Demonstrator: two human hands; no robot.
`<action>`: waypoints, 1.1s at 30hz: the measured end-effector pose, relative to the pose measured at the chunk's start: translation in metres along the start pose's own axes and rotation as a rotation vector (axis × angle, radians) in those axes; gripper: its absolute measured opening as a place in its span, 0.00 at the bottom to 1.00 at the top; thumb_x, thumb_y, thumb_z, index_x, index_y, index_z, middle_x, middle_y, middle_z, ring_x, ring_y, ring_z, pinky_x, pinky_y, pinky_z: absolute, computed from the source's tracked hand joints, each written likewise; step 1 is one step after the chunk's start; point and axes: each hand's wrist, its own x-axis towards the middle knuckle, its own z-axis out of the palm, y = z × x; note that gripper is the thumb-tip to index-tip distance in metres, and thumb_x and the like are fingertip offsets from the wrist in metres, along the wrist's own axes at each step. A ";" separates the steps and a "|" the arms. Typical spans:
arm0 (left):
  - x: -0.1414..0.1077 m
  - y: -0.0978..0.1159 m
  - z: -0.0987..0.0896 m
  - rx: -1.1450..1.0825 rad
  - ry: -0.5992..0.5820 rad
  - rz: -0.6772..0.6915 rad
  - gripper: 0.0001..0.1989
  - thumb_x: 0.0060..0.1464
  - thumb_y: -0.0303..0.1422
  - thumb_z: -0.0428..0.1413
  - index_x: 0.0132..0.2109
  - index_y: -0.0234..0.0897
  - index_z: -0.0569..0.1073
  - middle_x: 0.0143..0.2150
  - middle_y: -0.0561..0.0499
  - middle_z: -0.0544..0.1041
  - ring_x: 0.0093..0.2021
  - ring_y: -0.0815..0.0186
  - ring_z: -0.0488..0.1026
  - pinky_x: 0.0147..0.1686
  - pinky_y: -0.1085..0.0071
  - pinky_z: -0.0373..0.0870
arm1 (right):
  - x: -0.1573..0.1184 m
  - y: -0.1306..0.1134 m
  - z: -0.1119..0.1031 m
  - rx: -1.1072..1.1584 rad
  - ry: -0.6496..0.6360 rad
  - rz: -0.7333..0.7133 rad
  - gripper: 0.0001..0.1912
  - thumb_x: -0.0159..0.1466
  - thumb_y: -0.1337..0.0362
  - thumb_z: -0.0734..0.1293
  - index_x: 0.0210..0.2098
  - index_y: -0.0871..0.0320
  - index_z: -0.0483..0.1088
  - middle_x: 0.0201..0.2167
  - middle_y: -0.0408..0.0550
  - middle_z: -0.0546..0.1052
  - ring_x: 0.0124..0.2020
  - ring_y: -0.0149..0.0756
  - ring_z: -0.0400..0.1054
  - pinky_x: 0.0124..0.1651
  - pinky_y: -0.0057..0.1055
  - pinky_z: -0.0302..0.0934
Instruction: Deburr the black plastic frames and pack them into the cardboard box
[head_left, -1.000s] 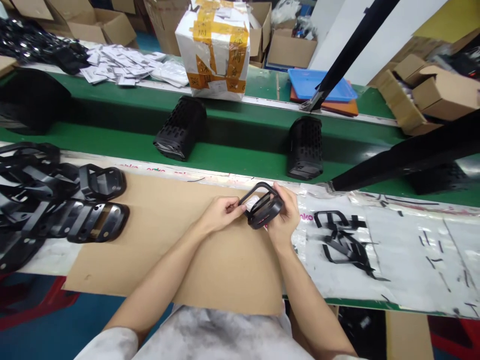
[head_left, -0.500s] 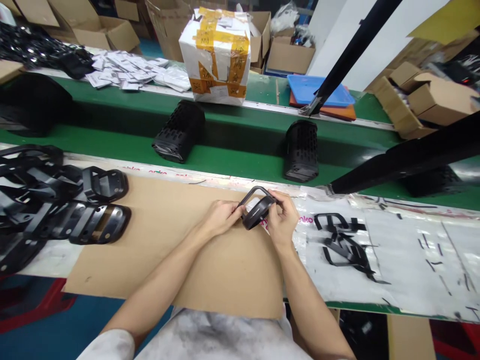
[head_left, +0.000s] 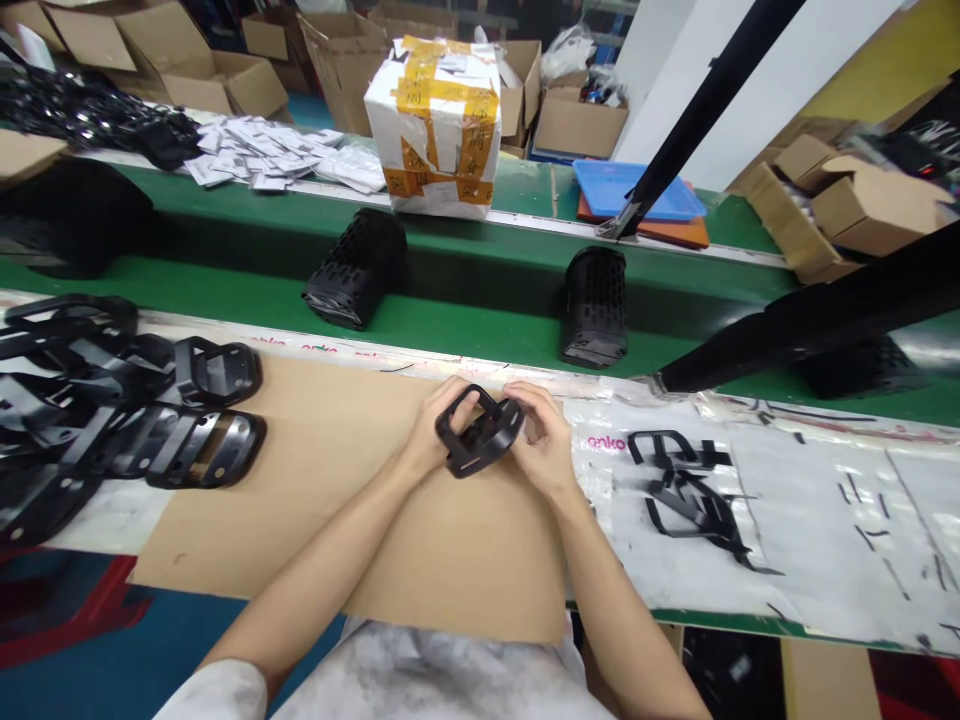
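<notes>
1. Black frame [head_left: 484,455]: in both hands, over the far right part of the cardboard sheet [head_left: 450,560]. Tilted; clearance below it hard to judge. Any marking on it too small to read.
2. Left hand [head_left: 436,425]: fingers curled round the frame's left end, thumb over the near bar, pinching it.
3. Right hand [head_left: 546,445]: fingers bent round the right end, tips on the rim. Can't tell how firm the pinch is.
4. Pink lettering [head_left: 606,442] on the white table cover [head_left: 802,490], just right of the right hand: reads like "onko", first letter uncertain. More pink print [head_left: 319,348] along the far edge of the cardboard, partly covered.
5. White carton [head_left: 381,135] at the back: orange-yellow tape [head_left: 416,95] with dark Chinese characters, too blurred to read reliably.
6. Small white packets [head_left: 259,150] heaped left of the carton; print illegible.
7. Left on the table: pile of similar black frames [head_left: 244,450], overlapping, partly on the cardboard.
8. Right on the table: tangle of thin black brackets [head_left: 701,518], well apart from the hands.
9. Green channel beyond: two perforated black housings [head_left: 356,270], apart from each other. Blue tray [head_left: 637,188] behind, on an orange board [head_left: 679,232].
</notes>
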 end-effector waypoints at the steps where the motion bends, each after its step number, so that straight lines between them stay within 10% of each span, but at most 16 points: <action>1: 0.000 0.000 0.000 -0.024 0.016 0.004 0.17 0.71 0.43 0.47 0.41 0.38 0.73 0.40 0.48 0.77 0.42 0.63 0.74 0.46 0.67 0.69 | -0.001 0.000 0.000 -0.001 -0.010 -0.007 0.15 0.66 0.65 0.68 0.52 0.50 0.76 0.52 0.51 0.78 0.56 0.44 0.73 0.59 0.44 0.70; 19: 0.009 -0.011 -0.002 -0.246 0.019 -0.177 0.18 0.60 0.47 0.61 0.48 0.38 0.74 0.41 0.48 0.80 0.39 0.64 0.77 0.42 0.69 0.72 | -0.003 0.001 0.004 -0.094 0.037 0.020 0.09 0.67 0.66 0.68 0.45 0.50 0.79 0.39 0.47 0.81 0.40 0.40 0.75 0.44 0.38 0.72; 28: 0.015 -0.002 -0.048 -0.687 -0.338 -0.581 0.36 0.54 0.66 0.55 0.42 0.32 0.76 0.32 0.44 0.79 0.21 0.74 0.62 0.21 0.73 0.48 | -0.012 0.032 0.000 -0.128 0.183 0.101 0.13 0.64 0.55 0.71 0.44 0.54 0.79 0.42 0.54 0.80 0.42 0.48 0.76 0.48 0.47 0.71; 33: -0.019 0.028 -0.075 -0.641 -0.236 -0.521 0.30 0.41 0.53 0.73 0.41 0.35 0.75 0.32 0.50 0.78 0.27 0.72 0.70 0.27 0.74 0.59 | -0.009 0.036 -0.001 -0.169 -0.022 0.125 0.21 0.60 0.45 0.72 0.43 0.54 0.80 0.38 0.54 0.83 0.33 0.47 0.77 0.40 0.43 0.74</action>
